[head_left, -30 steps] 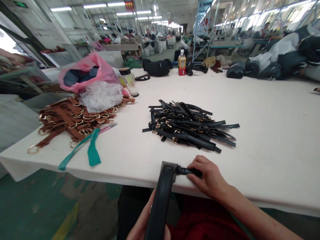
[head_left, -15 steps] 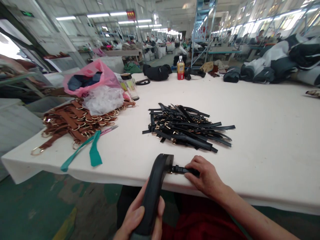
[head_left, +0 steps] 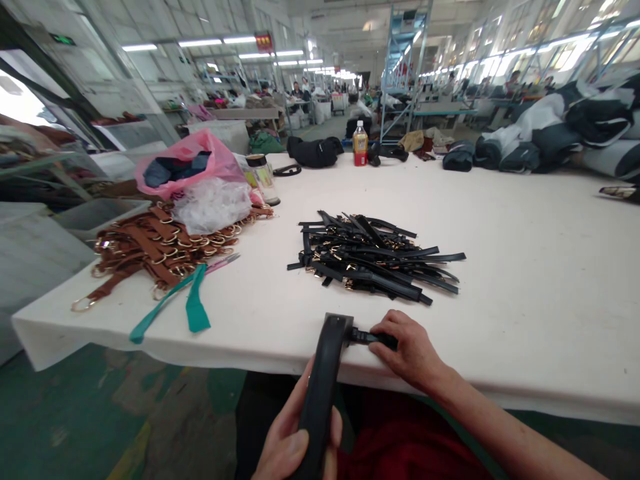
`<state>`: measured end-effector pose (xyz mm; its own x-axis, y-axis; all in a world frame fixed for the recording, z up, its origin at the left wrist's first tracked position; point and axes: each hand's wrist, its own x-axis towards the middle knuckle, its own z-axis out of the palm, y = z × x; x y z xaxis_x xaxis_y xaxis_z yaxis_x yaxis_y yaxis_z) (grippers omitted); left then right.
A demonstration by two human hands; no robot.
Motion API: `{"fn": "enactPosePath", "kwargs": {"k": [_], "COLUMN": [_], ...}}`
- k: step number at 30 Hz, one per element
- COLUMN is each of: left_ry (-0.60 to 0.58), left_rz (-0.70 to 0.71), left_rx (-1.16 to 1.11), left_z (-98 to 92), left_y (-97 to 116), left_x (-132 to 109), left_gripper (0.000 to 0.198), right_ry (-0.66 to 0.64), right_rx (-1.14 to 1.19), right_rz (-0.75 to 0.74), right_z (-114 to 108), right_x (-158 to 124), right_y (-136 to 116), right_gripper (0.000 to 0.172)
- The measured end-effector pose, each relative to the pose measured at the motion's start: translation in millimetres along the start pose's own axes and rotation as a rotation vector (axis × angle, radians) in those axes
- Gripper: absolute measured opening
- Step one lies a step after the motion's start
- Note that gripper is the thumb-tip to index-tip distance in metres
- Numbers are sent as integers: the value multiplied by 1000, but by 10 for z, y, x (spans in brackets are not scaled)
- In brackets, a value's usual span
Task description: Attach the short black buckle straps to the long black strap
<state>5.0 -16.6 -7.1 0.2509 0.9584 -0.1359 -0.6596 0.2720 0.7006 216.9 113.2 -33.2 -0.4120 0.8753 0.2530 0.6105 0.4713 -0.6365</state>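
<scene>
Left hand is wrapped round a black handheld tool at the near edge of the white table. Right hand pinches a short black strap by the tool's head; can't tell from here if they touch. Pile of black straps lies just beyond, brown straps off to the left.

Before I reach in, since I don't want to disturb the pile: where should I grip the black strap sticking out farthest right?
Probably pinch the strap's free end, coming from the right: that tip juts beyond the black pile, while leftward it runs among other straps and gold buckles.
</scene>
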Motion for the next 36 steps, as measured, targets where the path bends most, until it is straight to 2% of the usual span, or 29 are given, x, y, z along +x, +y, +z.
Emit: {"fn": "enactPosePath", "kwargs": {"k": [4, 8, 11, 15, 22, 26, 29, 32, 36], "left_ry": [8, -13, -29, 11, 52, 76, 72, 67, 76], "left_rz": [54, 59, -24, -39, -89, -49, -41, -30, -9], "left_rx": [-19, 6, 57, 169, 103, 65, 40, -7, -51], "left_z": [35, 112, 190, 257, 216, 237, 314, 369, 309], "left_y": [23, 10, -63, -170, -257, -246, -168, -61, 51], "left_x": [55, -18, -89, -105, 129, 316, 360, 273, 33], "left_gripper": [57, 61, 72, 84, 97, 94, 85, 72, 49], "right_ry": [1, 17, 25, 4, -7, 3, -5, -7, -13], "right_rx": [-2, 0, 17, 63, 122, 153, 173, 167, 162], "right_rz": [17, 22, 13, 22, 36, 67, 89, 100, 103], "right_z": [-8, -24, -31, -32, -24, -18, -14, -13, -21], "right_x": [11, 18, 2, -21, -10, -18, -27, -30, -26], "right_y": [-3, -28, -41, -24, -4, 4, 18, 29, 28], "right_gripper": [14, 13, 26, 53, 56, 57, 56, 51, 46]}}
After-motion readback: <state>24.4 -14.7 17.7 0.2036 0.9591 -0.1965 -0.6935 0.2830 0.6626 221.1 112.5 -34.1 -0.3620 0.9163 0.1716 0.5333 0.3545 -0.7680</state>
